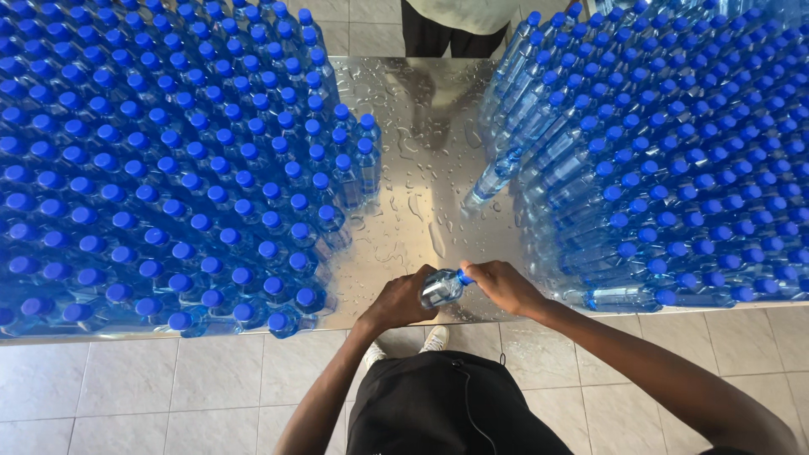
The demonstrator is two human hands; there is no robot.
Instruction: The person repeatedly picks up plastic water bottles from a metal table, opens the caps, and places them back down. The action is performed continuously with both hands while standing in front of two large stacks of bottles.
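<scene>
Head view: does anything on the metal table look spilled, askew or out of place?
Yes. Water drops and small puddles lie on the bare strip of the metal table. One bottle leans out from the right mass of bottles; the left block stands upright.

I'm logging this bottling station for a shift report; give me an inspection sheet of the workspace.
Surface: steel table, wet with droplets.
Job's things: small capped water bottle, held tilted over the table's near edge.
Clutter: massed blue-capped bottles at left and at right.
Hands: left hand grips the bottle body; right hand is at its blue cap.
Cables: thin cord on dark clothing.
Surroundings: tiled floor; another person stands beyond the table.
</scene>
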